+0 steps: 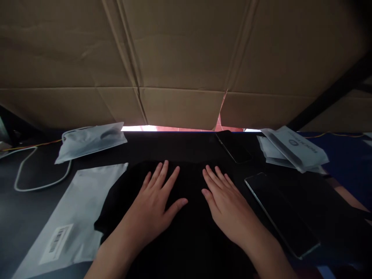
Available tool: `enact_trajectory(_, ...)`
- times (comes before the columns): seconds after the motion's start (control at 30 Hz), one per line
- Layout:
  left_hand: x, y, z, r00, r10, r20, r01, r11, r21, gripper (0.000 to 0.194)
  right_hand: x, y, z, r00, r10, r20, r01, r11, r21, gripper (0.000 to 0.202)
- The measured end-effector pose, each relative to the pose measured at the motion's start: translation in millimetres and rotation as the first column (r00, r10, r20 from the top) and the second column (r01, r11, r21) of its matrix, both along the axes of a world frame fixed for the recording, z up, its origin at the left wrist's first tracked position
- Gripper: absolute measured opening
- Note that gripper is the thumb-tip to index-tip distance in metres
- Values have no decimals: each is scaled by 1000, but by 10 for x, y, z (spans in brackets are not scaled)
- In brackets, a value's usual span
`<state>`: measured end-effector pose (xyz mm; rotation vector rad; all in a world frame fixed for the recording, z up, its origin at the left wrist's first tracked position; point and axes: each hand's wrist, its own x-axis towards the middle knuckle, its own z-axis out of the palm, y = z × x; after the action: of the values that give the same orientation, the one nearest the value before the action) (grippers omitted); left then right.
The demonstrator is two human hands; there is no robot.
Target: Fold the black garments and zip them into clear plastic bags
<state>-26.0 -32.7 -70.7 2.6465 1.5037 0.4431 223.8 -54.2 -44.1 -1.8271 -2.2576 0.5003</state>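
Tan cardboard sheet [180, 42] with fold lines spans the top of the frame, running off it; light shows through a slit and along its lower edge. Below is a dark bench [174, 143], cut off at both sides; a strip of it shows between the cardboard and a black cloth [193, 217]. The cloth lies at lower centre, its left edge visible, its right edge lost in shadow. Dark blue fabric [351, 166] is cropped at the right edge. A frosted plastic bag [87, 193] lies at lower left, one corner cut off, its right side partly under the cloth.

Both hands rest palm down on the cloth, a gap between them: the left hand [157, 199] has its fingers fanned and thumb wide; the right hand [223, 201] has its fingers closer together, thumb slightly apart. A large dark phone [281, 213] lies at right, just beside the right forearm. White packets [299, 149] overlap at upper right, the top one bearing a logo and inverted lettering I cannot read surely. Another pale packet [91, 142] lies at upper left, partly hiding a white cable [19, 182]. A smaller phone [233, 146] lies near the bench's far edge. The bag's barcode label [56, 243] has print too small to read.
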Motion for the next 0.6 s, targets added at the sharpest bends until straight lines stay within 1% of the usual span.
enact_trajectory(0.07,-38,-6,-22,1000,25,-8,-25,999,29,83,24,-7,-12,1000,6,31,-9,997,80,60)
enact_trajectory(0.1,-42,-1,12,999,23,-26,-22,999,32,85,40,0,-2,999,17,47,-23,992,126,58)
enact_trajectory(0.17,-27,43,154,996,5,-91,-4,1000,14,79,87,53,46,997,30,70,-44,978,202,52)
enact_trajectory(0.27,-2,212,441,986,25,-165,-22,1000,19,52,188,234,141,997,-2,81,-20,962,271,53)
enact_trajectory(0.3,-1,289,522,983,47,-175,-42,999,35,47,225,312,166,996,-20,86,-6,957,291,54)
enact_trajectory(0.37,-9,452,636,978,93,-188,-82,994,70,46,292,467,201,994,-48,97,14,948,318,49)
enact_trajectory(0.43,-25,588,689,970,113,-214,-97,992,84,43,348,581,230,993,-54,108,16,944,329,37)
enact_trajectory(0.5,-47,656,710,967,100,-236,-83,993,82,30,398,617,265,993,-48,110,8,939,345,25)
enact_trajectory(0.57,-83,634,725,969,81,-235,-61,994,90,18,451,556,301,994,-55,95,15,923,384,20)
enact_trajectory(0.6,-111,590,729,970,80,-227,-58,993,102,16,480,492,312,995,-57,76,20,911,411,18)
